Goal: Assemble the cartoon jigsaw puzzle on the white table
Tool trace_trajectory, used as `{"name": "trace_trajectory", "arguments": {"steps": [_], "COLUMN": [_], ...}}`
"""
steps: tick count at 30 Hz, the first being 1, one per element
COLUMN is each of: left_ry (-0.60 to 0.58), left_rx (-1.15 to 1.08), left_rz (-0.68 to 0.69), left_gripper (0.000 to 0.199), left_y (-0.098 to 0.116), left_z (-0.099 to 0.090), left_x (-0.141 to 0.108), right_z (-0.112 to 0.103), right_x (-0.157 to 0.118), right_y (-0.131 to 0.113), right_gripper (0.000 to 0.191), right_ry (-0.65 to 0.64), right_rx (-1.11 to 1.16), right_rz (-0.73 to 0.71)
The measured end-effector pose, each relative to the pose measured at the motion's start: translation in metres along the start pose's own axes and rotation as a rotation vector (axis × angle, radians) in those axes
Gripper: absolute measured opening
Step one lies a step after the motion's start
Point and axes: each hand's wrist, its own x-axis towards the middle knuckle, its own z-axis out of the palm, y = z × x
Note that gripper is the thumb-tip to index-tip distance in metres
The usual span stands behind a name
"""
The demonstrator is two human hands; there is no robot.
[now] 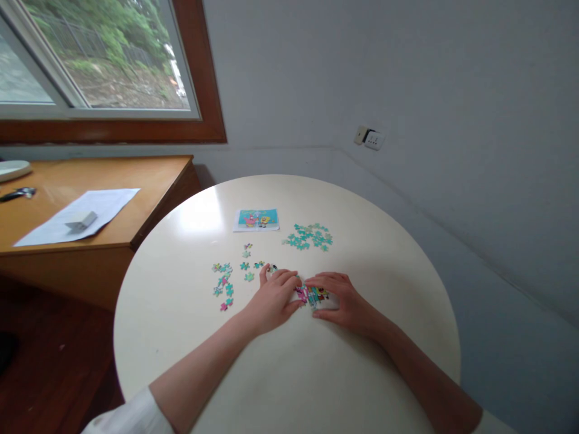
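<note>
Joined jigsaw puzzle pieces (313, 293) with pink, yellow and blue-green print lie on the white table between my hands. From the left, my left hand (277, 298) curls over them, thumb at the near edge and fingers on the far side, hiding part of the section. My right hand (342, 300) spans the right end, fingers along the top edge and thumb below. By my left fingertips sits a piece with dark print (272, 267), partly covered.
Loose pieces (223, 286) are scattered left of my left hand. A pile of green pieces (309, 236) lies farther back, beside a printed picture card (256, 220). A wooden desk (158, 175) stands at the left, holding a paper sheet (108, 202) and a small white block (81, 220).
</note>
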Motion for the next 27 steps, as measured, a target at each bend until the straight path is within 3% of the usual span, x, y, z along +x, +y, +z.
{"name": "trace_trajectory", "arguments": {"steps": [15, 22, 27], "left_ry": [-0.008, -0.008, -0.042], "left_rx": [0.016, 0.031, 0.055], "left_rz": [-0.004, -0.009, 0.063], "left_gripper": [0.022, 0.028, 0.029], "left_y": [0.001, 0.001, 0.005], "left_z": [-0.002, -0.002, -0.011], "left_x": [-0.001, -0.001, -0.008], "right_z": [-0.002, -0.001, -0.004], "right_x": [0.000, 0.000, -0.003], "right_y": [-0.001, 0.004, 0.005], "right_gripper": [0.051, 0.036, 0.031], "right_ry": [0.002, 0.070, -0.003], "right_rx": [0.023, 0.090, 0.057], "right_rz": [-0.002, -0.004, 0.036]}}
